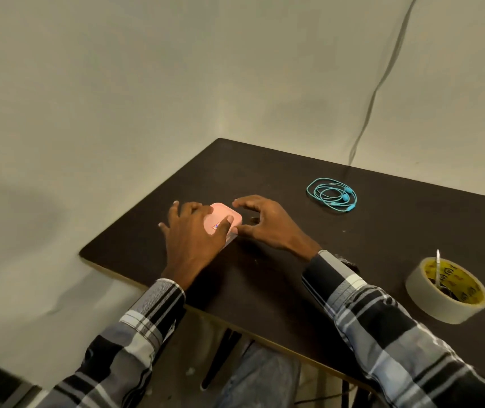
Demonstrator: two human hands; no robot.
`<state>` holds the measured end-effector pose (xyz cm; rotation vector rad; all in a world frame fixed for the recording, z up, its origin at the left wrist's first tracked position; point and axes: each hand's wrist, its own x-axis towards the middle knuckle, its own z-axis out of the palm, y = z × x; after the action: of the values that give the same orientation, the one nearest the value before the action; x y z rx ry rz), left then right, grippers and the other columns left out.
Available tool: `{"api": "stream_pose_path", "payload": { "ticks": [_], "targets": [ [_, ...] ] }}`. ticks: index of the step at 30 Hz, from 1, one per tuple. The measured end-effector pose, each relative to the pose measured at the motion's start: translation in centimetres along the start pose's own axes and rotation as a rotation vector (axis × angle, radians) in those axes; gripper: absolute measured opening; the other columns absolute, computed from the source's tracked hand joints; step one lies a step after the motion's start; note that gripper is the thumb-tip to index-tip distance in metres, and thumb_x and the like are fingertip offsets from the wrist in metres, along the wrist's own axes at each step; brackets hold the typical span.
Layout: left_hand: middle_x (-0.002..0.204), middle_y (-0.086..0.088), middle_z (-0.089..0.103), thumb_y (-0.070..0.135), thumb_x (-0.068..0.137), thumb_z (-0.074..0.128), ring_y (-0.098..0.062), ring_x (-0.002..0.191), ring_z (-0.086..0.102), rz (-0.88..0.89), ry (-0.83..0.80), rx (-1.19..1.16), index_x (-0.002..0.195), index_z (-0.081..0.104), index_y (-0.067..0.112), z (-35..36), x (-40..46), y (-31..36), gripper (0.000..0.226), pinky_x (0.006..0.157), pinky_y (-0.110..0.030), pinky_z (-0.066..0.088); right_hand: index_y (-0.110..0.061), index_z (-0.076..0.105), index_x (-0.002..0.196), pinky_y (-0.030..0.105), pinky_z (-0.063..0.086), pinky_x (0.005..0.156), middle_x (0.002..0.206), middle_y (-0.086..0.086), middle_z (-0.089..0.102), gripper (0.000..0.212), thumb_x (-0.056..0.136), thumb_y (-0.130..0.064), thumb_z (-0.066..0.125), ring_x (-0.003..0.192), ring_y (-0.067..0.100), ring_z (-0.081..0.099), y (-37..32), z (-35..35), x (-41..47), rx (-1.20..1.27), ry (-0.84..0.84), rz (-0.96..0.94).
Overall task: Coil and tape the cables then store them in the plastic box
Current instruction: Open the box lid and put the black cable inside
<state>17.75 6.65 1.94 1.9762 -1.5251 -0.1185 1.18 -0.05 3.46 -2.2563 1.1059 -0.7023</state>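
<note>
The pink box (222, 217) lies on the table (294, 260) under the spread left hand (194, 231) — right hand (267, 225) loosely curled beside it; coiled cable (331, 195) far right, apart.

Dark brown table (294, 260) w/ rounded corners sitting against plain off-white wall (117, 83); thin wire (382, 78) hanging down wall, far right.

Printing is there, but none of it reads.

The pink plastic box (224, 217), left of centre in the frame, bears a small red, blue and white sticker (215, 226) whose marks are too small to make out. At lower right, the tape roll (447, 291) has a yellow inner core with dark printed characters, blurred beyond reading.
</note>
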Motion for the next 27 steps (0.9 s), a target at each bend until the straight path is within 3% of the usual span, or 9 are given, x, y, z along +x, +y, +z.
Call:
{"api": "stream_pose_path", "payload": {
  "ticks": [2,4,7,10,12,15,18,24,27],
  "targets": [
    [0.140,-0.006,0.050,0.062,0.083,0.060,-0.026,0.133,0.038,0.008,-0.025,-0.089,0.129,0.058,0.019,0.0,0.1,-0.4,0.063,0.107,-0.045,0.039,-0.012,0.059,0.132,0.038,0.048,0.105,0.140,0.004,0.056,0.053,0.083,-0.022,0.077,0.127,0.017,0.052,0.1,0.4,0.3,0.023,-0.031,-0.005],
    [0.141,-0.007,0.046,0.060,0.081,0.065,-0.025,0.130,0.041,0.041,-0.092,-0.169,0.134,0.053,0.017,0.1,0.1,-0.3,0.070,0.105,-0.040,0.042,-0.011,0.059,0.132,0.037,0.046,0.107,0.140,0.005,0.056,0.051,0.085,-0.019,0.075,0.128,0.018,0.052,0.4,0.4,0.1,0.025,-0.044,-0.014],
    [0.146,-0.001,0.040,0.068,0.067,0.068,-0.022,0.137,0.029,0.150,-0.241,-0.210,0.139,0.048,0.021,0.2,0.7,-0.5,0.088,0.114,-0.039,0.031,-0.012,0.059,0.133,0.037,0.044,0.109,0.143,0.005,0.054,0.052,0.084,-0.014,0.075,0.129,0.017,0.051,1.4,-0.2,-0.5,0.006,-0.051,-0.023],
    [0.153,0.005,0.032,0.072,0.059,0.066,-0.019,0.147,0.006,0.302,-0.430,-0.202,0.144,0.039,0.027,0.3,1.6,-0.7,0.099,0.119,-0.039,0.011,-0.023,0.054,0.138,0.027,0.039,0.109,0.152,-0.002,0.044,0.063,0.081,-0.025,0.079,0.134,0.008,0.041,2.3,-1.7,-1.3,-0.004,-0.126,-0.014],
    [0.157,0.007,0.023,0.068,0.058,0.071,-0.017,0.148,-0.002,0.345,-0.497,-0.242,0.148,0.030,0.030,0.5,2.0,-0.3,0.105,0.119,-0.044,0.010,-0.026,0.049,0.141,0.027,0.038,0.109,0.153,-0.005,0.040,0.069,0.080,-0.031,0.080,0.134,0.006,0.038,2.6,-2.5,-1.8,-0.014,-0.165,0.009],
    [0.157,0.007,0.015,0.054,0.061,0.084,-0.018,0.144,0.014,0.290,-0.498,-0.376,0.151,0.016,0.033,1.0,2.2,0.3,0.115,0.114,-0.040,0.025,-0.020,0.054,0.138,0.031,0.043,0.108,0.145,-0.003,0.048,0.067,0.079,-0.034,0.081,0.130,0.011,0.045,3.0,-3.2,-2.4,-0.030,-0.121,0.044],
    [0.151,0.003,0.025,0.039,0.062,0.089,-0.014,0.135,0.035,0.182,-0.511,-0.521,0.152,0.013,0.031,1.5,1.9,-0.6,0.118,0.107,-0.031,0.039,-0.020,0.059,0.134,0.031,0.048,0.103,0.139,-0.002,0.052,0.063,0.078,-0.037,0.081,0.126,0.013,0.049,3.3,-3.6,-2.7,-0.055,-0.096,0.032],
    [0.152,-0.003,0.037,0.023,0.063,0.090,-0.017,0.137,0.038,0.091,-0.501,-0.654,0.151,0.008,0.035,1.8,1.7,-1.6,0.121,0.112,-0.041,0.036,-0.023,0.068,0.123,0.027,0.048,0.100,0.131,-0.006,0.061,0.052,0.079,-0.050,0.074,0.118,0.008,0.056,3.3,-4.6,-1.9,0.039,-0.118,0.039],
    [0.145,-0.003,0.045,0.026,0.058,0.093,-0.015,0.131,0.048,0.073,-0.472,-0.711,0.149,0.004,0.039,2.1,2.0,-2.0,0.127,0.111,-0.047,0.040,-0.018,0.071,0.119,0.030,0.057,0.087,0.119,-0.002,0.072,0.041,0.088,-0.043,0.067,0.102,0.012,0.067,2.9,-4.9,-0.8,0.050,-0.066,0.006]
  ]
}}
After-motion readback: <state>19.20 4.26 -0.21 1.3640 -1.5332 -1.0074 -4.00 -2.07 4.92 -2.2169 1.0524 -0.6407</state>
